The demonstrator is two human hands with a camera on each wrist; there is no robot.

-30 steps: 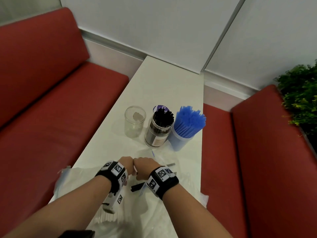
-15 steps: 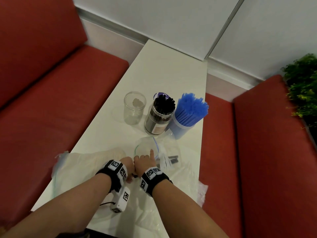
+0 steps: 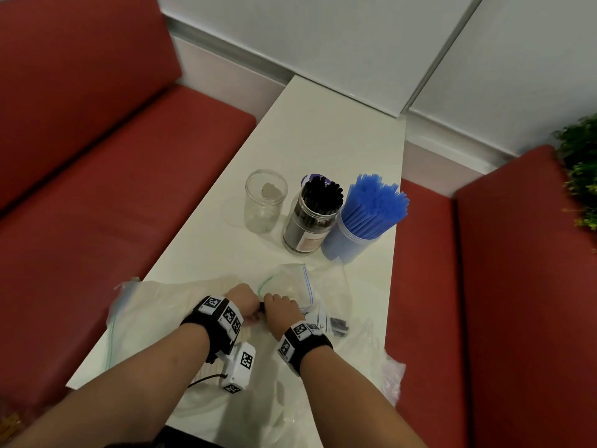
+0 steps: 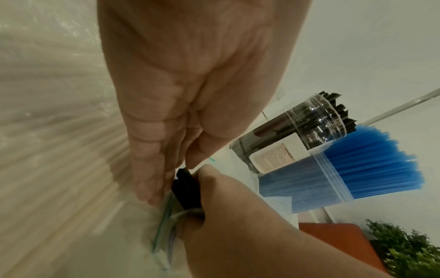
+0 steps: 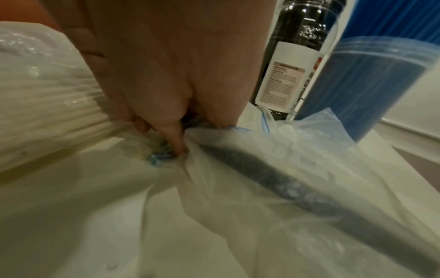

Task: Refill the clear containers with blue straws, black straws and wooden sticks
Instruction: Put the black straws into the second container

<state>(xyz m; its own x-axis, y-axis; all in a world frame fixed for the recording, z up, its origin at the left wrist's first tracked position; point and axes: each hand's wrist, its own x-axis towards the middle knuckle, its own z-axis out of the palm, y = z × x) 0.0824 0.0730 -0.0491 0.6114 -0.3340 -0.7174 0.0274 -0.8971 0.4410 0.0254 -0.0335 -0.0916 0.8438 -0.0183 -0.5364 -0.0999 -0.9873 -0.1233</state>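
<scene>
Nearest, left hand (image 3: pixel 242 297) and right hand (image 3: pixel 280 310) knuckle to knuckle over the clear zip bag (image 3: pixel 155 312) of pale wooden sticks (image 4: pixel 62 154) on the white table (image 3: pixel 323 140); both pinching the bag's sealed edge, fingers curled, around a small black piece (image 4: pixel 186 190), possibly a slider, too blurred to name. Just right of the hands, another clear bag (image 3: pixel 326 286) with dark contents. Beyond the hands, three containers in a row: empty clear cup (image 3: pixel 265 202), jar of black straws (image 3: pixel 311 218), tub of blue straws (image 3: pixel 365 218), the last two touching
</scene>
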